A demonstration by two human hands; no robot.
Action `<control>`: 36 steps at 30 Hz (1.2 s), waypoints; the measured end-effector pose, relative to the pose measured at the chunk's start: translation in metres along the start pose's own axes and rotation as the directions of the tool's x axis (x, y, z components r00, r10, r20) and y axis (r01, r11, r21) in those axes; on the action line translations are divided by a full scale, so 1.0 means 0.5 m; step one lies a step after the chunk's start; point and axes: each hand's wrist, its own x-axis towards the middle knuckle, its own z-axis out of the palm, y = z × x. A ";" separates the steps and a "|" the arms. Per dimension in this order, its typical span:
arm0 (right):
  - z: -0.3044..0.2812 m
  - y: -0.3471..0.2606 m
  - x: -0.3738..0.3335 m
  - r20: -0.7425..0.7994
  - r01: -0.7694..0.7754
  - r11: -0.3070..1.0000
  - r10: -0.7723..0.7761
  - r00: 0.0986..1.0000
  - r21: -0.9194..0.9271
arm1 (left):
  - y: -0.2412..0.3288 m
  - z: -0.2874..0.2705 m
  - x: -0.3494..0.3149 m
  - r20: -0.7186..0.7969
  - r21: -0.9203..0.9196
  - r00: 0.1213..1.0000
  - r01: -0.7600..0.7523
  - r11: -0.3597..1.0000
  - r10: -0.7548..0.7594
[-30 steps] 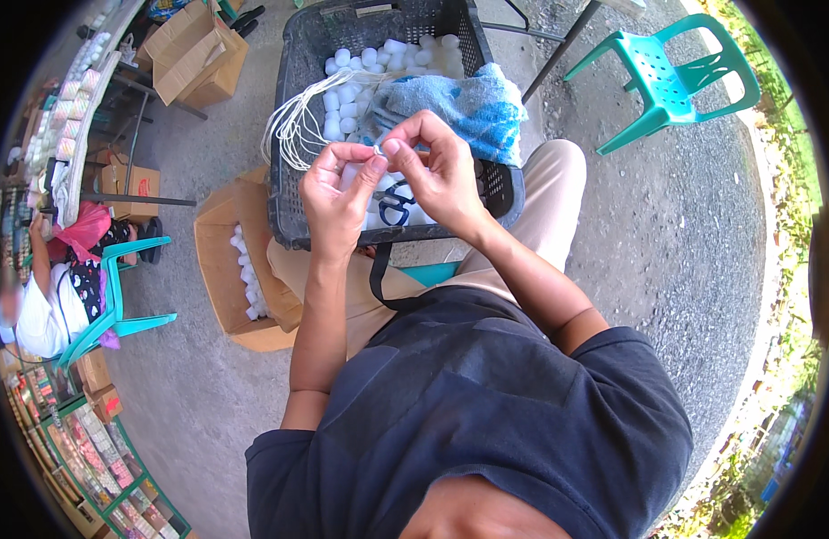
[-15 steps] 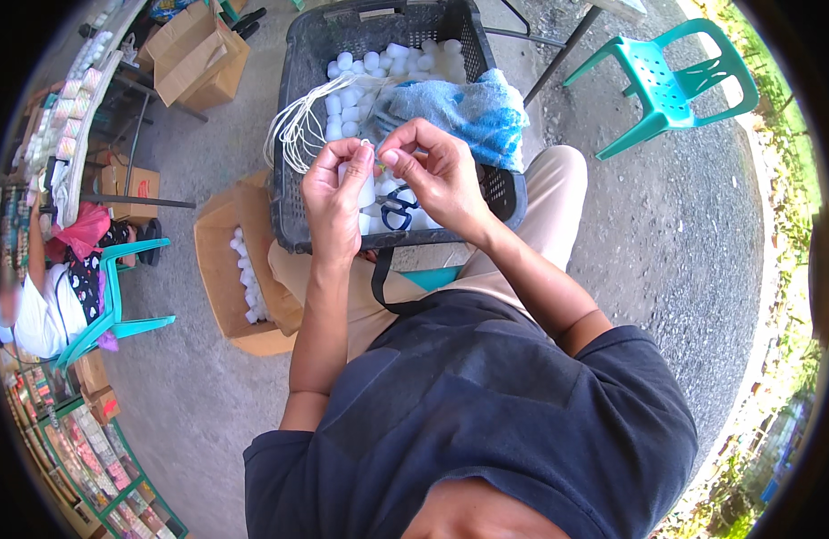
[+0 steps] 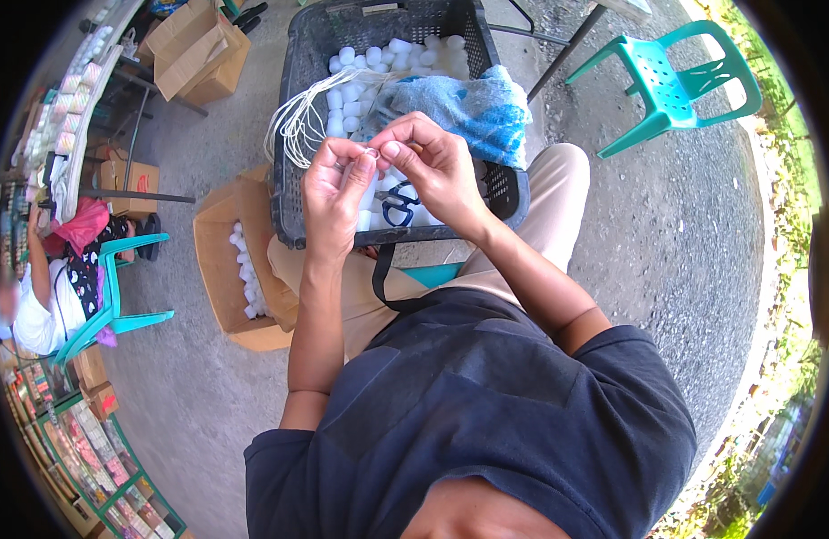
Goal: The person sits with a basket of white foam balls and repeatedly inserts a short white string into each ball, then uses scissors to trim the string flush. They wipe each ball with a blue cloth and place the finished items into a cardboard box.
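Over a black plastic crate (image 3: 291,211), my two hands meet fingertip to fingertip. My left hand (image 3: 332,205) is closed, gripping a small white cylinder (image 3: 368,190), mostly hidden behind the fingers. Thumb and forefinger of my right hand (image 3: 443,175) pinch a thin white cord at the cylinder's top. Below them in the crate lie scissors with dark blue handles (image 3: 397,213) among many white cylinders (image 3: 401,54). A bundle of white cord (image 3: 293,126) hangs over the crate's left rim. A blue and white towel (image 3: 464,108) drapes across its right side.
An open cardboard box (image 3: 217,256) with white pieces stands left of the crate. Green plastic chairs (image 3: 670,85) are at right and far left, where another person (image 3: 51,305) sits near a laden table (image 3: 91,117). More cardboard boxes (image 3: 194,54) are at the back left.
My right fingers have moved slightly left, up against my left fingertips at the cord. The cylinder is now more covered by my left hand.
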 end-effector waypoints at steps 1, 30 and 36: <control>-0.004 0.000 -0.002 0.038 -0.019 0.999 0.017 0.999 0.048 | -0.003 0.001 0.000 -0.007 -0.024 1.000 -0.006 1.000 0.005; 0.006 0.007 -0.011 -0.180 0.138 0.962 -0.183 0.967 -0.237 | -0.020 0.034 -0.014 -0.137 0.229 0.978 -0.124 0.966 0.158; 0.001 0.006 -0.013 -0.071 0.040 0.985 -0.052 0.996 -0.166 | -0.006 0.034 -0.004 -0.226 -0.125 0.974 -0.047 0.991 0.017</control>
